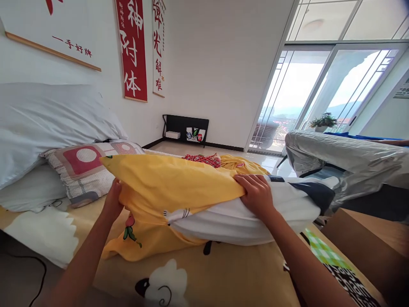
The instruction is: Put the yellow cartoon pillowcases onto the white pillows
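Across the bed lies a yellow pillowcase (172, 175) with printed radishes and whiskers, drawn partly over a white pillow (230, 219) with dark patches. The pillow's right end sticks out of the case. My left hand (113, 202) is closed on the cloth at the case's left side, its fingertips hidden behind the fabric. My right hand (257, 194) grips the case's edge where it meets the white pillow, fingers over the top and thumb out of sight.
The tan sheep-print sheet (236, 273) spreads below. At left are a patterned pillow (92, 166) and white pillows (54, 115). Crumpled yellow and red cloth (239, 162) lies beyond. On the right stand a cardboard box (367, 238) and a plastic-wrapped sofa (345, 153).
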`<action>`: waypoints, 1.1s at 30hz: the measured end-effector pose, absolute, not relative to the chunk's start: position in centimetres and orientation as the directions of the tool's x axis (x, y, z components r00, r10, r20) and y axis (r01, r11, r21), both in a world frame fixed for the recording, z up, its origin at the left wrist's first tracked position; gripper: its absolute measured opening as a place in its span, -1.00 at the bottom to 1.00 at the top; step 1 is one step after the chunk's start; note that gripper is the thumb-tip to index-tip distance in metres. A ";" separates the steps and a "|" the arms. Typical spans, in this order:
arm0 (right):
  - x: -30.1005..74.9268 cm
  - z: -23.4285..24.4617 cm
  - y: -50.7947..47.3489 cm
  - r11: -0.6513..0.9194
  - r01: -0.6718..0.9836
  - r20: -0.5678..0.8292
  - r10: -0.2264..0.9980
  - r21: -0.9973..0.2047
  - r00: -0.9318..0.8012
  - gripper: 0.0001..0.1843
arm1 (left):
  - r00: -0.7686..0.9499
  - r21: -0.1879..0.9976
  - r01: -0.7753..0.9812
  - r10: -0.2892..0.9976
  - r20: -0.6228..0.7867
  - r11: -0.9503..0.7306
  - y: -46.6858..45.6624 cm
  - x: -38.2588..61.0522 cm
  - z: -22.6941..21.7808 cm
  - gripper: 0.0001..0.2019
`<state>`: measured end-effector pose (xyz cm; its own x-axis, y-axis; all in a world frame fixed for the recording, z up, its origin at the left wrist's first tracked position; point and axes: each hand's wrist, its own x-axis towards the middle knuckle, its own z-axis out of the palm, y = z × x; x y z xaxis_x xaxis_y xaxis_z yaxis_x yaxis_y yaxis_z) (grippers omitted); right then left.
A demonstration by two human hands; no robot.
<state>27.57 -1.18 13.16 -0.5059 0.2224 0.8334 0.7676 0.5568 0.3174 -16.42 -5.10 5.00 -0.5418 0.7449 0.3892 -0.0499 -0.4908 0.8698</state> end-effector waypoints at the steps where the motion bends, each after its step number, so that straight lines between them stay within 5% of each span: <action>1: 28.0 13.3 -1.6 0.594 0.739 0.788 0.268 0.317 -0.554 -0.64 | -0.492 0.883 -0.065 0.785 0.378 -0.466 -5.3 -16.5 4.8 -0.23; 3: 28.9 13.6 -2.6 0.648 0.691 0.678 0.352 0.322 -0.646 -0.59 | -0.411 0.926 -0.042 0.851 0.327 -0.376 -5.6 -16.4 3.6 -0.21; 7: 29.7 13.3 -3.7 0.550 0.755 0.627 0.459 0.356 -0.630 -0.30 | -0.319 0.980 0.020 0.927 0.196 -0.200 -6.6 -15.8 0.5 -0.54; 11: 28.7 12.5 -3.1 0.433 0.818 0.687 0.460 0.380 -0.562 -0.63 | -0.253 0.981 0.114 0.950 0.181 -0.156 -7.9 -14.7 0.1 -0.68; 18: 28.5 14.5 -4.2 0.415 0.809 0.821 0.212 0.416 -0.531 -0.91 | -0.328 0.959 0.123 0.901 0.283 -0.256 -8.7 -13.5 2.7 -0.66; 23: 27.2 20.1 -10.0 0.252 0.807 0.835 -0.010 0.535 -0.550 -0.80 | -0.453 0.852 0.383 0.731 0.511 -0.358 -2.6 -12.3 6.8 -0.78; 28: 18.5 17.7 -12.0 0.137 0.900 0.852 0.291 0.414 -0.436 -0.81 | -0.290 0.852 0.409 0.838 0.462 -0.327 4.5 -6.5 6.7 -0.64; 33: 12.9 3.9 -11.6 0.539 0.817 0.587 0.601 0.204 -0.543 -0.78 | 0.003 0.870 0.424 0.961 0.276 -0.251 1.3 -3.3 -1.4 -0.51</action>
